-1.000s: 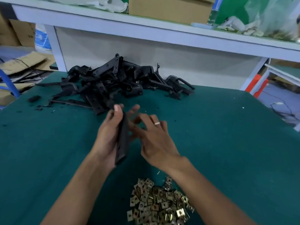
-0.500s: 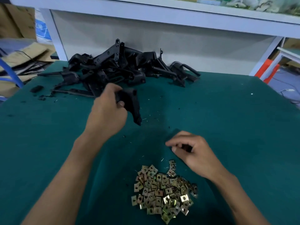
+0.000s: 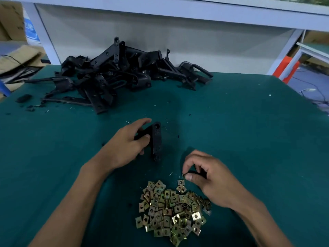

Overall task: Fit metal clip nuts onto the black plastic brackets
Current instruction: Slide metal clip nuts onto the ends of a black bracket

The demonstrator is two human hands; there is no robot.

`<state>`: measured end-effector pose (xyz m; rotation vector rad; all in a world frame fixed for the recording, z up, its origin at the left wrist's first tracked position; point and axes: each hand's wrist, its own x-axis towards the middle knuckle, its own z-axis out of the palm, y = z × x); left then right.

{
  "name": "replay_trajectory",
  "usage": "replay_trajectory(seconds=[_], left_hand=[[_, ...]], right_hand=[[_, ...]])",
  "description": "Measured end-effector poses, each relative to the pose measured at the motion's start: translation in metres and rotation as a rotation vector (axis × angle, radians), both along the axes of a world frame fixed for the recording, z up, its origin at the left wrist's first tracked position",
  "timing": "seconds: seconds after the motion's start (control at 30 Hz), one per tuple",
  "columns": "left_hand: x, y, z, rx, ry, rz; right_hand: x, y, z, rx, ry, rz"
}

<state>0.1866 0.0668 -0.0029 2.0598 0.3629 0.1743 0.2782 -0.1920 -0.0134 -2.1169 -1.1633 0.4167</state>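
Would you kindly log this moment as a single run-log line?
left hand: holds black bracket | right hand: pinches clip nut above nut pile | nut not yet fitted

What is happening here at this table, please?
A person is fitting clip nuts onto brackets. The left hand holds one black bracket upright above the green table. The right hand pinches a small piece at the edge of the clip nut pile; it looks like a nut, though it is blurred. More brackets lie in a heap at the back.
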Motion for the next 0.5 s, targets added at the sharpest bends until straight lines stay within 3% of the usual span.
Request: replay_trajectory(seconds=[0.13,0.33,0.5], left_hand=[[-0.006,0.002,0.006,-0.189,-0.099,-0.132],[-0.007,-0.001,0.011,-0.381,-0.157,-0.155],[-0.005,0.01,-0.001,-0.562,-0.173,-0.186]], right_hand=[[0.005,0.008,0.0,0.149,0.172,-0.083],[0.017,0.05,0.008,0.541,0.671,-0.2],[0.015,0.08,0.005,0.716,0.999,-0.102]])
